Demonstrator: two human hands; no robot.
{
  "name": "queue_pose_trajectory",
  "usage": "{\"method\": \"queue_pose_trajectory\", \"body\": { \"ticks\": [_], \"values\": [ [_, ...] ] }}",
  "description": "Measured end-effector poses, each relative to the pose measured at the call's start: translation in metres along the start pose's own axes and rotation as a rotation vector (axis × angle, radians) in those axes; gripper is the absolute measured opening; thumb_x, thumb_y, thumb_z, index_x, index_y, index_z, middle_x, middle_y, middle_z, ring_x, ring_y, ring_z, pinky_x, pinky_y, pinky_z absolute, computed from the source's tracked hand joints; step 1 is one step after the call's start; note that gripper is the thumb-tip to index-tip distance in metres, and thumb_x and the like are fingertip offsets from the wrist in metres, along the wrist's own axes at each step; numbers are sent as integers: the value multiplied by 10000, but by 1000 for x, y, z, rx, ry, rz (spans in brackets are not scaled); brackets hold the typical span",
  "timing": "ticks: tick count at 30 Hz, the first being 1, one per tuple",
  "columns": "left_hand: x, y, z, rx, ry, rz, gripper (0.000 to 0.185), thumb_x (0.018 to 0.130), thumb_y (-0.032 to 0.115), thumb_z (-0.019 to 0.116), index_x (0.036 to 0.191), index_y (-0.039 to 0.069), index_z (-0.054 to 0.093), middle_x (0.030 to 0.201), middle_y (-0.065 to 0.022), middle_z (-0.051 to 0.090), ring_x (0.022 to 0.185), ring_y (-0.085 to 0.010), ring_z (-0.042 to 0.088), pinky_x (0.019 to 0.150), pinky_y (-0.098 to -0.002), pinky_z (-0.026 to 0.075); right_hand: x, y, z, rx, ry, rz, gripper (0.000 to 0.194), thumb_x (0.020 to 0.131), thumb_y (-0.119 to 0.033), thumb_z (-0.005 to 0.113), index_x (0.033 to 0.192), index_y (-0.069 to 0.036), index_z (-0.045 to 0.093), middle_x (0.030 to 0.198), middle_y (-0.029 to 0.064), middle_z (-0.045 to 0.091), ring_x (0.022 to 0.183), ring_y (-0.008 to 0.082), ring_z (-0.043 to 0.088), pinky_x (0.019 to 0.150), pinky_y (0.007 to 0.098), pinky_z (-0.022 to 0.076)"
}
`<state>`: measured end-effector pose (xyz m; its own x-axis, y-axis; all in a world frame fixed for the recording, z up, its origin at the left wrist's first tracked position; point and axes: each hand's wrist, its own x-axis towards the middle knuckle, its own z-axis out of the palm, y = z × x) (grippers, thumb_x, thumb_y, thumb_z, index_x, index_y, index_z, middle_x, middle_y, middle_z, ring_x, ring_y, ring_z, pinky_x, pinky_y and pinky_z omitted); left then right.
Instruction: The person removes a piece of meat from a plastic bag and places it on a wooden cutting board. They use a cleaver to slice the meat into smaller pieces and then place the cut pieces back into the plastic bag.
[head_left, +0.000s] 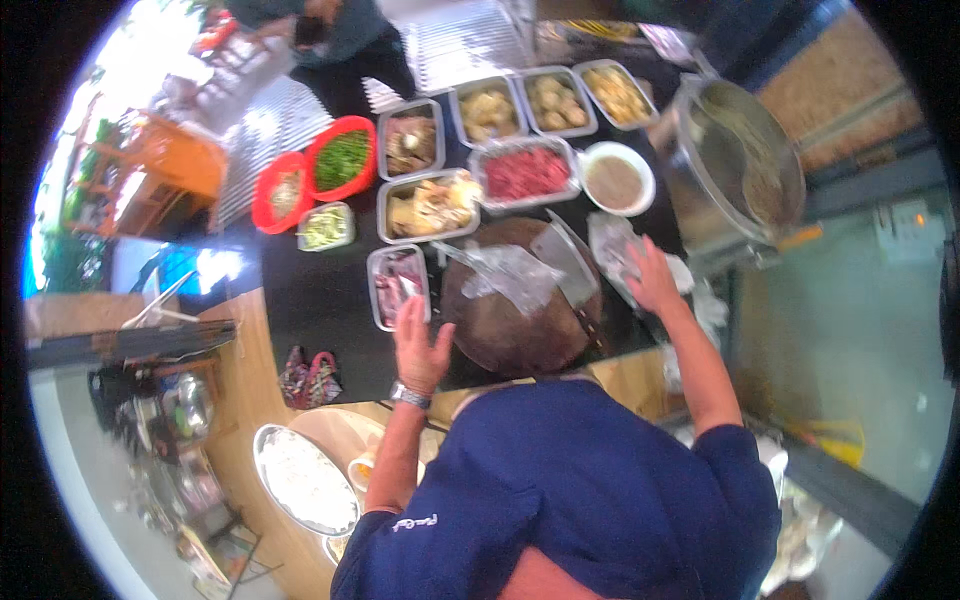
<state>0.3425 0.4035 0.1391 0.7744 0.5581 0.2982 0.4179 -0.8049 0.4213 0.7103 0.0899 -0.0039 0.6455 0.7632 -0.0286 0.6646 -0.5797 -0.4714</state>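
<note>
My left hand (421, 351), a watch on its wrist, is raised with fingers and thumb apart. Its fingertips overlap the near end of a plastic container of raw meat pieces (397, 279); whether they touch cannot be told. A crumpled clear plastic bag (611, 238) lies at the right, and my right hand (654, 277) is over it, fingers spread, with no clear grip. Between my hands sits a round wooden chopping board (510, 337). On it lie a cleaver (566, 259), handle towards me, and a clear plastic bag (517, 276).
Beyond the board are a foil-lined tray of red meat (527, 174), a container of pale cooked pieces (435, 206) and a white bowl (617, 180). Red baskets (309, 180) hold greens and pale pieces. A large metal pot (694, 161) stands right. A person (349, 37) stands across the table.
</note>
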Motion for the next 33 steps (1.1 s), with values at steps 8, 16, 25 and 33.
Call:
{"method": "queue_pose_trajectory", "body": {
  "ticks": [8,16,25,33],
  "values": [
    [61,52,-17,-185,18,89,778,836,227,842,1486,14,472,1480,-216,498,1360,-377,494,1140,-442,412,18,-36,-41,163,-84,244,275,855,-134,620,1086,-22,716,995,259,701,939,462,664,854,497,530],
    [126,124,33,-1174,-288,-166,631,1011,331,641,1524,28,434,1547,-158,459,1414,-288,455,1180,-382,352,11,-175,-210,1160,-207,78,135,795,-40,686,902,40,674,993,88,713,894,171,656,821,335,521],
    [129,191,65,-2128,-818,-744,590,1051,342,579,1548,68,417,1518,-77,490,1319,-200,504,1117,-354,386,18,-295,-127,1050,553,-180,493,900,-56,619,1363,30,474,1496,245,452,1409,360,426,1191,457,296],
    [117,202,40,-2057,-973,-754,591,1058,341,569,1568,96,397,1470,-22,536,1226,-133,552,1051,-336,429,28,-245,-122,718,698,-7,293,981,-102,605,1248,15,631,1225,172,663,1153,310,624,1045,410,449]
  ]
}}
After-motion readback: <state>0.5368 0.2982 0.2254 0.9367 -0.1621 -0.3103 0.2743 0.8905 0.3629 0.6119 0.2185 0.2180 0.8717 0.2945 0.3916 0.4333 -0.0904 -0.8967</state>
